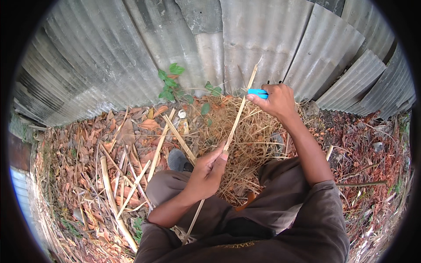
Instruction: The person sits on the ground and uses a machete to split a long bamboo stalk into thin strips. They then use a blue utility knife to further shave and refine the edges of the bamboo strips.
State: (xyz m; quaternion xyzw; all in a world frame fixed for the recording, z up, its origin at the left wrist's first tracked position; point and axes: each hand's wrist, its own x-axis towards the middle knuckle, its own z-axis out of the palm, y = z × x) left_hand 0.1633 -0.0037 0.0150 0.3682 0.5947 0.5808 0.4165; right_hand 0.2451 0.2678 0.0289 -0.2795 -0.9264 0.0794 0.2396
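Note:
A long, pale strip of split bamboo slants up and away from my lap toward the metal wall. My left hand is closed round its middle, thumb along the top, and the lower end runs down past my left forearm. Near the far end of the strip, my right hand grips a bright blue cutter knife. The knife's front end meets the strip from the right; its blade is too small to make out. Thin frayed fibres stick up at the strip's far tip.
A heap of thin shavings lies between my feet. Several bamboo pieces are scattered over dry leaves on the left. Corrugated metal sheets stand close in front, with a green plant at their foot. A stick lies at right.

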